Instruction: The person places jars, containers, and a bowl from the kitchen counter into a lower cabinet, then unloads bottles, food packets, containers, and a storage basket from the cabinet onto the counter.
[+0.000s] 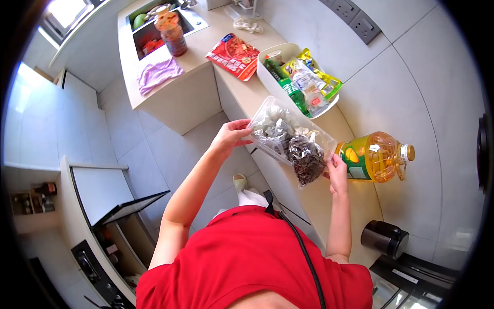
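Observation:
A clear plastic container (267,105) is held between both hands over the counter's front edge. Its left end is gripped by my left hand (231,138), with the fingers on the rim. At the opposite end, my right hand (337,174) is closed on the corner. Inside lie several clear bags with grey and whitish contents, and a bag of dark dried pieces (306,158) hangs partly over the near side. Just right of my right hand, a large bottle of yellow oil (380,157) lies or stands on the counter; its cap points right.
Behind the container is a white bin (271,85) of packets and a green bottle. A red packet (234,56), a lilac cloth (157,73) and a jar (174,38) sit near the sink (198,21). A dark kettle (383,239) is at lower right. At left, a cabinet flap (131,207) hangs open.

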A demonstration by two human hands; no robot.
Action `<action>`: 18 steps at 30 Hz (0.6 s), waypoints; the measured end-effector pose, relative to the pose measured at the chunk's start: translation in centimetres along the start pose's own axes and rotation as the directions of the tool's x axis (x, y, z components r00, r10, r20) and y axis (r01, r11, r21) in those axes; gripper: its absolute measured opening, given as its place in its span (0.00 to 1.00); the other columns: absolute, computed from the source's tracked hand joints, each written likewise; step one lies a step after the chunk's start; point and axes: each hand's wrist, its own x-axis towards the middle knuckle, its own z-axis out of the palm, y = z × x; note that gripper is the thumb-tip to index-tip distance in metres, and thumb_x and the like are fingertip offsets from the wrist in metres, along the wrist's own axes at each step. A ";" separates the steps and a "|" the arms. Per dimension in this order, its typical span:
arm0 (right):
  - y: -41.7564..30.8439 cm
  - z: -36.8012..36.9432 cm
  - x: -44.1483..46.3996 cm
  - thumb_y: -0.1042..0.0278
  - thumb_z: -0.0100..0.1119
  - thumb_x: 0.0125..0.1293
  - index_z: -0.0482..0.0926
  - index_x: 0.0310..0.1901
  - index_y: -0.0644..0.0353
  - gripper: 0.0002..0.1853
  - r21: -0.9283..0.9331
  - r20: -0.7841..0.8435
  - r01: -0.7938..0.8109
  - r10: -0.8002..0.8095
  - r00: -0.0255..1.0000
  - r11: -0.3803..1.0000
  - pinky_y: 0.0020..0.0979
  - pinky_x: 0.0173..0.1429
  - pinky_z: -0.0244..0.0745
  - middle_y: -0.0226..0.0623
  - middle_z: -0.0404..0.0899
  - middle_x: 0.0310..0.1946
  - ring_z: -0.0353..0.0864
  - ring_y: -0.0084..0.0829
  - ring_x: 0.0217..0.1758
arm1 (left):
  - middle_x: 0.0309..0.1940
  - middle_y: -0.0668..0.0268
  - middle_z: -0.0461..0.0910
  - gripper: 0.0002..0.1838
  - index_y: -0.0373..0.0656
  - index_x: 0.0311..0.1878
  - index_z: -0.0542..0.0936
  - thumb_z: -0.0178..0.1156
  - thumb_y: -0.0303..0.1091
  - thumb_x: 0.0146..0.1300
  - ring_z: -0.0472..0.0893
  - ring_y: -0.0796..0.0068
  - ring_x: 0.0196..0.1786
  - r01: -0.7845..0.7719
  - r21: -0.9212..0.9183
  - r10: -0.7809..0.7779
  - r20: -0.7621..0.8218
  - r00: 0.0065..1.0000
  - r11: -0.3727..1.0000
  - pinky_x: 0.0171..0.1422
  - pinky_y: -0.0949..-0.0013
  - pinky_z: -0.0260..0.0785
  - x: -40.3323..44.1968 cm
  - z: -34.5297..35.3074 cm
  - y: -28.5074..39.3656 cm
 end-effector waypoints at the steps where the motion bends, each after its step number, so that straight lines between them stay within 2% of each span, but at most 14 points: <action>1: -0.3 0.0 0.0 0.73 0.52 0.66 0.73 0.54 0.64 0.15 0.036 -0.030 -0.101 0.102 0.994 0.994 0.20 0.37 0.72 0.27 0.77 0.39 0.72 0.15 0.37 | 0.45 0.66 0.78 0.19 0.38 0.54 0.74 0.59 0.29 0.58 0.77 0.74 0.48 0.006 0.011 -0.006 -0.001 1.000 1.000 0.51 0.66 0.72 0.7 0.6 0.8; 5: -1.4 0.4 0.5 0.67 0.52 0.67 0.74 0.51 0.62 0.14 0.107 -0.087 -0.145 0.155 0.984 0.984 0.21 0.36 0.71 0.26 0.77 0.38 0.72 0.14 0.37 | 0.45 0.67 0.78 0.20 0.38 0.55 0.73 0.60 0.30 0.58 0.77 0.74 0.47 0.001 0.048 -0.003 0.042 0.999 0.999 0.49 0.67 0.73 3.6 1.4 2.0; 7: -1.5 0.3 0.7 0.60 0.52 0.68 0.75 0.49 0.60 0.15 0.098 -0.094 -0.203 0.213 0.973 0.974 0.20 0.35 0.70 0.25 0.77 0.37 0.72 0.14 0.36 | 0.46 0.66 0.77 0.21 0.37 0.55 0.73 0.60 0.30 0.58 0.77 0.74 0.47 0.008 0.068 -0.010 0.030 0.999 0.998 0.48 0.68 0.74 4.3 1.7 2.2; 11: -1.6 0.6 0.8 0.61 0.49 0.69 0.74 0.50 0.56 0.13 0.123 -0.116 -0.189 0.204 0.972 0.974 0.19 0.29 0.69 0.21 0.77 0.36 0.73 0.13 0.33 | 0.48 0.65 0.76 0.21 0.38 0.55 0.74 0.60 0.33 0.59 0.76 0.75 0.48 -0.014 0.120 0.006 0.068 0.998 0.993 0.50 0.67 0.73 6.0 1.8 2.5; 13: -1.3 0.8 0.8 0.56 0.52 0.68 0.74 0.50 0.58 0.17 0.130 -0.139 -0.177 0.195 0.971 0.976 0.21 0.33 0.69 0.25 0.76 0.38 0.72 0.15 0.35 | 0.48 0.65 0.76 0.21 0.38 0.55 0.74 0.60 0.33 0.59 0.76 0.75 0.48 -0.024 0.144 0.014 0.074 0.997 0.989 0.50 0.67 0.73 7.5 1.8 2.9; 17: -1.5 1.7 1.7 0.56 0.51 0.68 0.74 0.50 0.58 0.16 0.153 -0.167 -0.155 0.180 0.969 0.976 0.21 0.33 0.69 0.24 0.75 0.38 0.72 0.15 0.35 | 0.49 0.65 0.77 0.21 0.38 0.55 0.74 0.60 0.33 0.59 0.76 0.75 0.48 -0.050 0.154 0.040 0.072 0.997 0.987 0.50 0.67 0.74 8.5 1.7 3.6; 18: -1.5 1.7 1.8 0.57 0.49 0.69 0.73 0.51 0.60 0.17 0.106 -0.159 -0.176 0.192 0.968 0.979 0.23 0.35 0.71 0.27 0.76 0.40 0.73 0.18 0.38 | 0.49 0.65 0.77 0.22 0.38 0.56 0.73 0.61 0.34 0.59 0.76 0.75 0.49 -0.048 0.151 0.039 0.063 0.997 0.987 0.50 0.67 0.75 8.3 1.7 3.5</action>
